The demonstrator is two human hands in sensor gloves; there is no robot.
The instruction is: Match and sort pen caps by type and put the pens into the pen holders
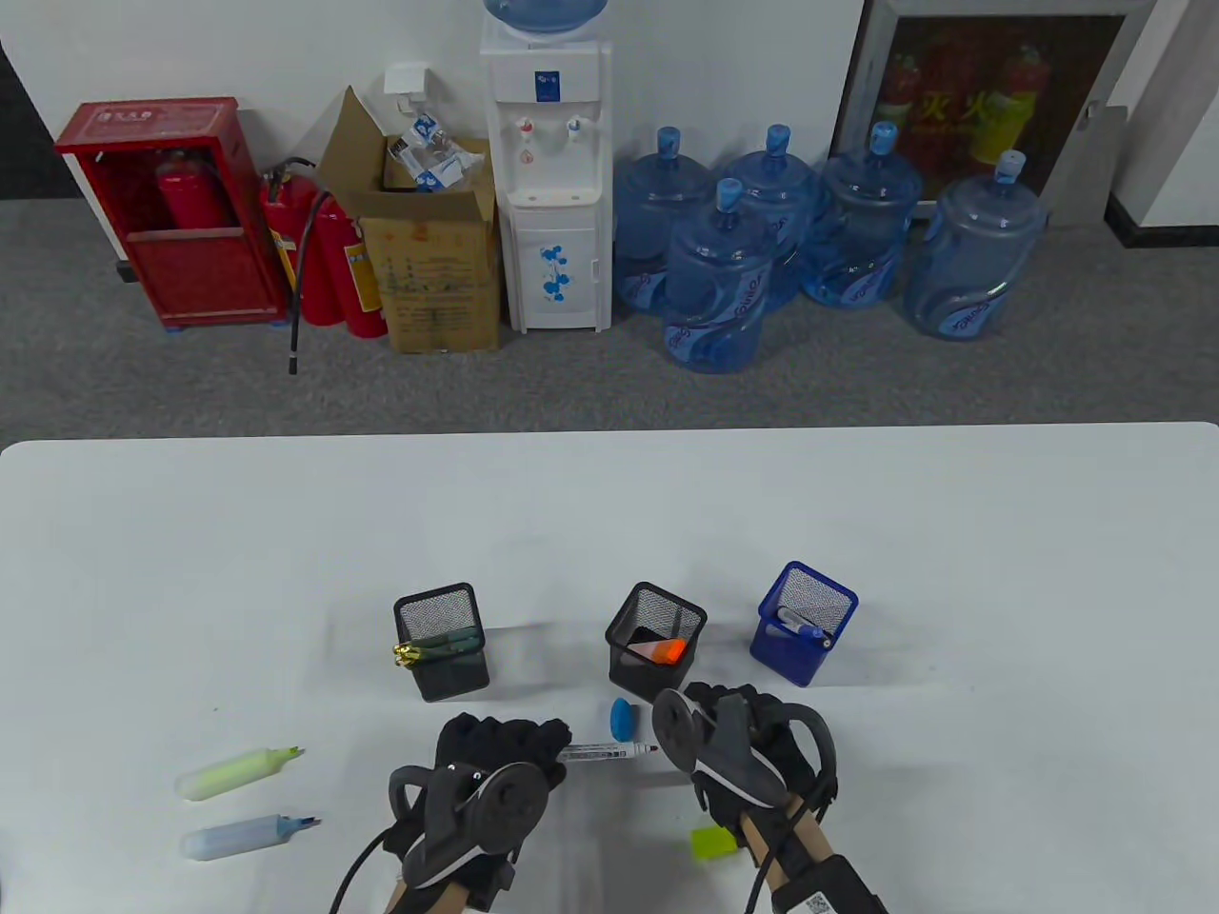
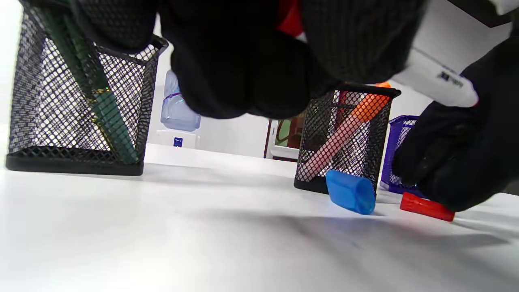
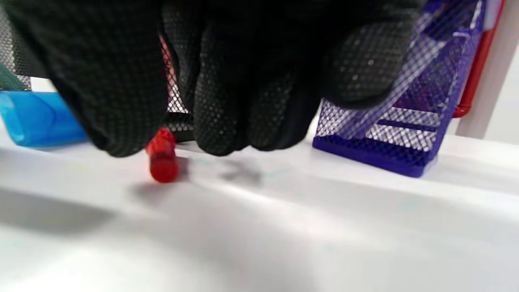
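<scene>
1. Table view: left hand (image 1: 495, 752) grips a white marker (image 1: 605, 752), uncapped, red tip pointing toward the right hand (image 1: 752, 743).
2. Right hand's fingers curl down over a red cap (image 3: 163, 160) lying on the table (image 1: 952, 571); whether they touch it is unclear.
3. Blue cap (image 1: 621, 718) lies just beyond the marker.

Bright, even light from overhead falls on my desk (image 1: 952, 533), with only soft shadows. The table view bows at its edges. Both wrist views blur close up, my gloved fingers (image 3: 227, 101) dark and unfocused.
</scene>
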